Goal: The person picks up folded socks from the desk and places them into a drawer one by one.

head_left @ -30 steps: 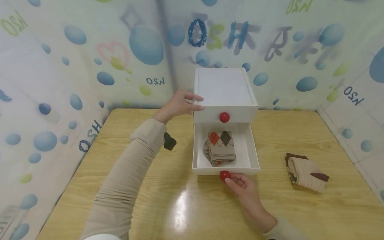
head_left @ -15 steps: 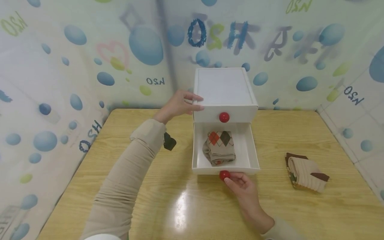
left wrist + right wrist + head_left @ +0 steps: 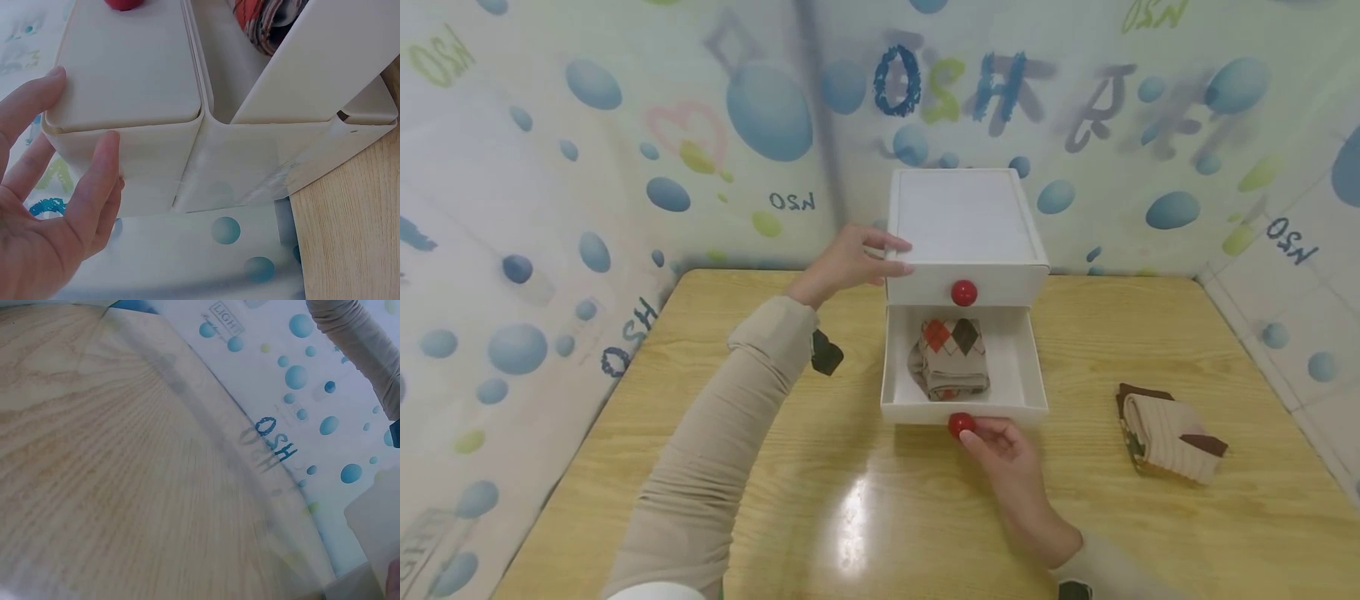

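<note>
1. A white two-drawer cabinet (image 3: 966, 233) stands at the back of the wooden desk (image 3: 865, 517), against the bubble-patterned wall (image 3: 625, 125).
2. The left hand (image 3: 848, 265) rests against the cabinet's left side at its top; the fingers (image 3: 94, 181) lie straight and flat on the white wall, the thumb along the top edge, holding nothing.
3. The lower drawer (image 3: 964, 410) is pulled out towards the person, while the upper drawer, with its own red knob (image 3: 963, 292), is closed.
4. Inside the open drawer lies a folded pair of argyle socks (image 3: 953, 358), beige with red and dark diamonds, towards the back of the tray.
5. The right hand (image 3: 1007, 454) is at the drawer's front; its fingers curl around the lower red knob (image 3: 958, 425) and pinch it.
6. A second folded pair of socks (image 3: 1172, 433), beige with brown trim, lies on the desk well to the right of the cabinet.
7. The right wrist view shows only desk grain, wall and a beige sleeve (image 3: 356, 344).
</note>
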